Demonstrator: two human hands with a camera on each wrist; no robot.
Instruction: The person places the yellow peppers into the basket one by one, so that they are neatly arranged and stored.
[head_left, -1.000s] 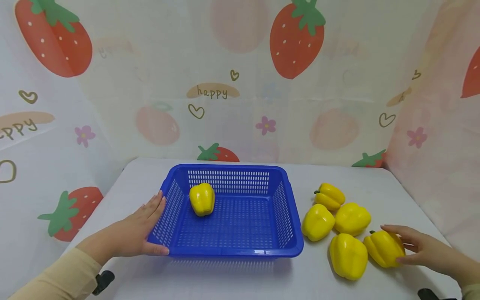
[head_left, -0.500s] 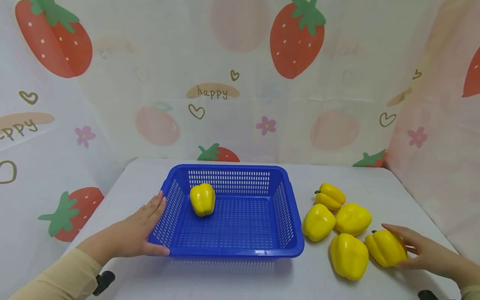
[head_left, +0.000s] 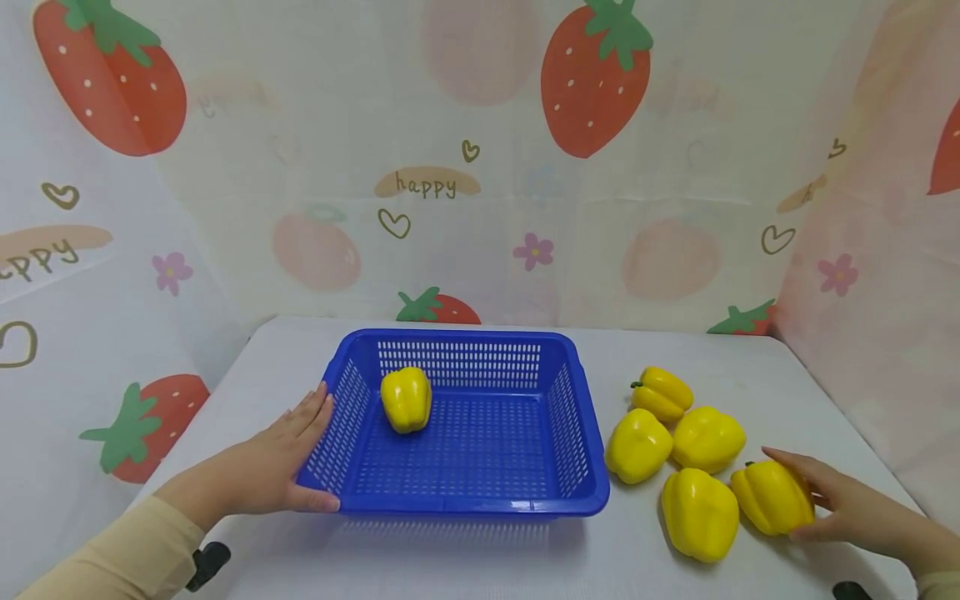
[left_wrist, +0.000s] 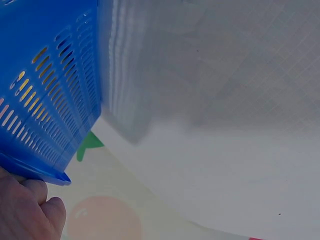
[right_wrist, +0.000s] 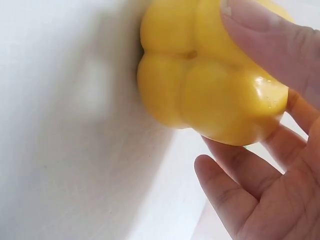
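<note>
A blue plastic basket point(head_left: 457, 504) with slotted sides stands on the white table, one yellow bell pepper point(head_left: 406, 400) inside it towards the left. My left hand point(head_left: 273, 458) rests on the basket's left rim, fingers stretched along it and thumb at the front corner. In the left wrist view, part of that hand point(left_wrist: 32, 207) shows against the rim. On the right, my right hand point(head_left: 843, 504) grips a yellow bell pepper point(head_left: 772, 497) from its right side. The right wrist view shows the thumb across this pepper point(right_wrist: 215, 85) and fingers behind it, the pepper close against the table.
Several other yellow bell peppers lie between the basket and my right hand: one at the back point(head_left: 662, 394), one near the basket point(head_left: 638, 446), one in the middle point(head_left: 708, 439) and one in front point(head_left: 700, 514). Printed cloth point(head_left: 585, 250) surrounds the table point(head_left: 435, 558).
My right hand has settled slightly closer round the bell pepper, which has shifted a little. The left hand and the basket stay where they were.
</note>
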